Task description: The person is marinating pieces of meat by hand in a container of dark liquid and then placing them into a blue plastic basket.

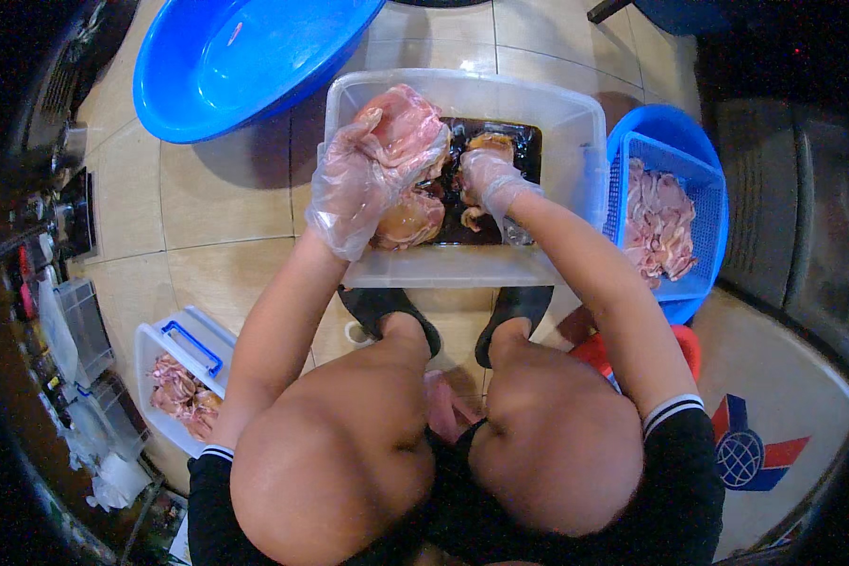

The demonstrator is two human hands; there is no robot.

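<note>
A clear plastic tub (569,113) stands before me with a pool of dark brown liquid (527,138) on its bottom. My left hand (354,187), in a thin clear plastic glove, grips a large piece of raw chicken (407,127) at the tub's left side. Below it lies another chicken piece (410,219), partly stained brown. Also gloved, my right hand (492,173) reaches down into the liquid with its fingers on a brown-coated chicken piece (492,143). Its fingertips are mostly hidden, so I cannot tell how firmly they hold it.
At right, a blue basket (711,212) of raw chicken sits in a blue basin (668,120). A large blue basin (255,64) stands at upper left on the tiled floor (219,212). Lower left, a lidded plastic box (148,396) holds more chicken. A red container (690,350) is beside my right arm.
</note>
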